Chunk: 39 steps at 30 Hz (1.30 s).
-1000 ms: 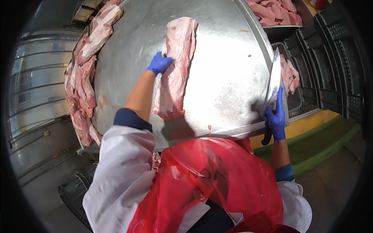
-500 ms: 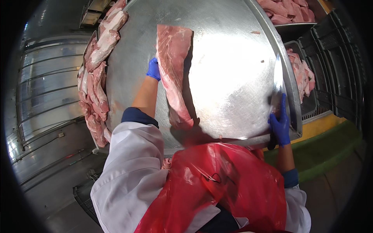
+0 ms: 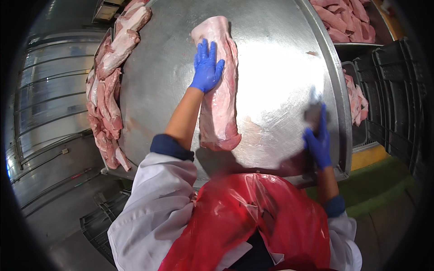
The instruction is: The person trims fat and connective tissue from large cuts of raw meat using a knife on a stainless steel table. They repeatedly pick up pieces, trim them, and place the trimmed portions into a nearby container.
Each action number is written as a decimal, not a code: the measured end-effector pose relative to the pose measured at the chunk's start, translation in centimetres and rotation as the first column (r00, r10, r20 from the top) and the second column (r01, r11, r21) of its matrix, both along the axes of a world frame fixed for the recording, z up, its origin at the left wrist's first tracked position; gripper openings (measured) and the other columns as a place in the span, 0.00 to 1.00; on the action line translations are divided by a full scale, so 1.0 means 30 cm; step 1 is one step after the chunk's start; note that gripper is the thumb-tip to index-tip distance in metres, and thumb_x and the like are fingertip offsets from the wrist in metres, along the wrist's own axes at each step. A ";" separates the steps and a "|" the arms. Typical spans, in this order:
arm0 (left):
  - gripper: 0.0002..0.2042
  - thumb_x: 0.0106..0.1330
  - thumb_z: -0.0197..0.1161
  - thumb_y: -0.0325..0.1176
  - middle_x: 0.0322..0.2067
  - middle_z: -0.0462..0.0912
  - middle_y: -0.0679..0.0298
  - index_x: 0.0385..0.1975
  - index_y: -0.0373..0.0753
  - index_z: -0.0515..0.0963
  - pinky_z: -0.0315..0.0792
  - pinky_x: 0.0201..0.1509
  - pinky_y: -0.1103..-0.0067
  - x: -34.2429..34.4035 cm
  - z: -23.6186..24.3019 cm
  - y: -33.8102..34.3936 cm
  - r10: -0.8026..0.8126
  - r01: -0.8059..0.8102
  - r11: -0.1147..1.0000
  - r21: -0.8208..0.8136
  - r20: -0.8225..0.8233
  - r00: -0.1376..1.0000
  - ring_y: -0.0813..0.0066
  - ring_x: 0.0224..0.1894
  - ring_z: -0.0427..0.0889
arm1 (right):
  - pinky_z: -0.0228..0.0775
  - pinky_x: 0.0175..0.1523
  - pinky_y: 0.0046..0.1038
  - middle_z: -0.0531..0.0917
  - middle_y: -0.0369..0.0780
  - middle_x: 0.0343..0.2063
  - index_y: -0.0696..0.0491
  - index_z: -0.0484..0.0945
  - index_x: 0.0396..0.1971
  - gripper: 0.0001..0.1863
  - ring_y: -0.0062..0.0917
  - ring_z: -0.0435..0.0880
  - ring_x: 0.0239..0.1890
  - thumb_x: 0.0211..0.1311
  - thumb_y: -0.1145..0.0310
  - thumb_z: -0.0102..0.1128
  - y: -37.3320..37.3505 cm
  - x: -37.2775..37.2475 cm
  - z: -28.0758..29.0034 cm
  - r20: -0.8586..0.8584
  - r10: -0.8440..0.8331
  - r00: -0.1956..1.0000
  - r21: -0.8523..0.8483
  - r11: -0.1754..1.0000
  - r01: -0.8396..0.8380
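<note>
A long slab of raw pink meat (image 3: 220, 113) lies lengthwise on the metal work table (image 3: 158, 58), its pale, fatty side up. My left hand (image 3: 208, 67), in a blue glove, rests flat on its upper part with the fingers spread. Over by the table's right rim, my right hand (image 3: 319, 142) is also gloved in blue and closed around a knife. Motion blurs the knife's blade (image 3: 315, 95), which points away from me; the handle is hidden by the hand.
Several raw meat pieces (image 3: 108, 99) are heaped along the table's left edge. At the far right, a tray holds more cut meat (image 3: 346, 20); below it a dark bin contains pale trimmings (image 3: 356, 99). Black crates (image 3: 393, 86) stand farther right, near a green mat (image 3: 366, 185).
The meat has been turned over, from its redder face to its pale one. My left hand has gone from gripping its left side to lying on top. My right hand has shifted slightly left.
</note>
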<state>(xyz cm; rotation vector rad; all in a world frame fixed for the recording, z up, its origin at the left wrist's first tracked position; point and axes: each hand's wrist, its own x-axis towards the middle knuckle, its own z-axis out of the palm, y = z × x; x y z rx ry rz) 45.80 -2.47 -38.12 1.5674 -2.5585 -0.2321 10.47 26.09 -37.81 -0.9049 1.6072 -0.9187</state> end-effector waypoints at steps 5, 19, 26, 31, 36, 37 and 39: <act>0.36 0.71 0.52 0.42 0.75 0.43 0.36 0.74 0.28 0.50 0.37 0.79 0.54 -0.021 -0.077 -0.086 -0.109 0.096 0.992 -0.083 -0.170 0.979 0.36 0.77 0.41 | 0.78 0.33 0.28 0.80 0.43 0.36 0.32 0.45 0.78 0.46 0.24 0.82 0.26 0.62 0.71 0.56 -0.589 0.215 -0.032 0.078 0.110 0.991 -0.159 0.983 -0.096; 0.35 0.72 0.51 0.39 0.75 0.44 0.36 0.73 0.26 0.49 0.37 0.80 0.57 -0.034 -0.072 -0.101 -0.171 0.155 0.984 -0.082 -0.238 0.956 0.39 0.78 0.41 | 0.77 0.54 0.42 0.82 0.60 0.49 0.43 0.43 0.78 0.47 0.50 0.85 0.49 0.58 0.68 0.52 -1.314 0.453 -0.091 -0.462 0.310 0.831 -0.048 0.927 -0.373; 0.35 0.72 0.51 0.39 0.75 0.43 0.36 0.74 0.26 0.48 0.36 0.80 0.56 -0.003 -0.106 -0.097 -0.172 0.144 0.982 -0.120 -0.263 0.949 0.39 0.78 0.40 | 0.76 0.29 0.28 0.82 0.42 0.29 0.37 0.48 0.78 0.46 0.23 0.80 0.23 0.60 0.73 0.55 -1.006 0.421 -0.076 0.023 0.428 0.903 -0.050 0.903 -0.427; 0.36 0.72 0.50 0.39 0.75 0.42 0.36 0.74 0.27 0.46 0.35 0.80 0.56 -0.035 -0.101 -0.138 -0.179 0.150 0.980 -0.129 -0.245 0.953 0.39 0.78 0.40 | 0.77 0.29 0.31 0.82 0.42 0.25 0.37 0.41 0.79 0.48 0.25 0.78 0.20 0.61 0.74 0.53 -1.054 0.461 -0.086 -0.150 0.420 0.895 0.003 0.905 -0.425; 0.35 0.73 0.49 0.41 0.75 0.43 0.37 0.74 0.28 0.49 0.37 0.80 0.56 -0.022 -0.122 -0.094 -0.162 0.123 0.981 -0.153 -0.282 0.946 0.40 0.78 0.40 | 0.77 0.56 0.41 0.84 0.54 0.49 0.41 0.34 0.78 0.47 0.45 0.87 0.45 0.65 0.72 0.50 -0.736 0.492 -0.018 -0.127 0.546 0.828 0.154 0.836 -0.527; 0.35 0.73 0.49 0.41 0.75 0.43 0.37 0.74 0.28 0.49 0.37 0.80 0.56 -0.028 -0.121 -0.102 -0.164 0.123 0.980 -0.157 -0.285 0.945 0.41 0.78 0.41 | 0.77 0.56 0.41 0.84 0.55 0.50 0.42 0.35 0.78 0.47 0.45 0.87 0.45 0.65 0.72 0.50 -0.748 0.484 0.019 -0.059 0.526 0.848 0.155 0.844 -0.513; 0.35 0.73 0.49 0.41 0.75 0.43 0.38 0.74 0.28 0.49 0.37 0.79 0.56 -0.029 -0.125 -0.102 -0.165 0.124 0.980 -0.159 -0.283 0.945 0.41 0.78 0.41 | 0.76 0.56 0.42 0.83 0.55 0.51 0.42 0.35 0.78 0.46 0.45 0.87 0.45 0.65 0.71 0.50 -0.759 0.473 0.063 0.088 0.474 0.876 0.153 0.863 -0.482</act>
